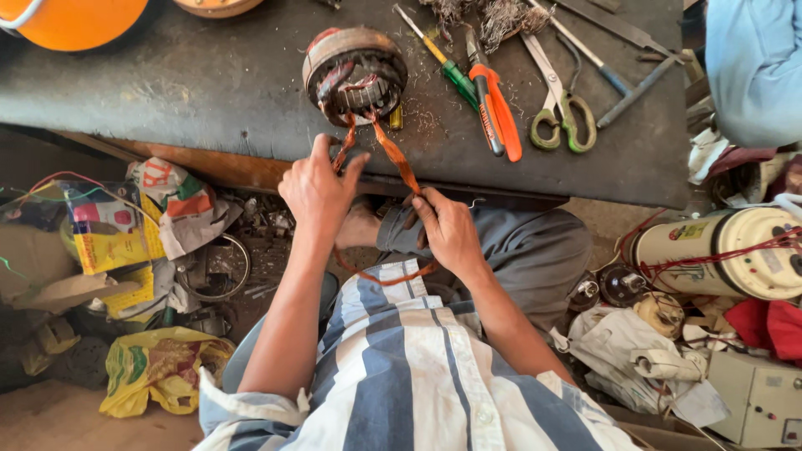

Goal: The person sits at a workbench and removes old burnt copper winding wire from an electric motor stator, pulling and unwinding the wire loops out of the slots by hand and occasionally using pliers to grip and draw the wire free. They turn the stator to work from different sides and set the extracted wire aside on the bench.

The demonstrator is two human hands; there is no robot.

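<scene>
A round motor stator with slotted core lies on the dark workbench, near its front edge. Bundles of copper wire hang out of it toward me. My left hand pinches the left bundle just below the stator. My right hand grips the right bundle lower down, and a loop of the wire sags under both hands above my striped shirt.
On the bench lie a green-handled screwdriver, orange-handled pliers, scissors and metal rods. An orange round object sits far left. Bags and scrap crowd the floor left; a white cylindrical motor and boxes lie right. Another person's sleeve shows top right.
</scene>
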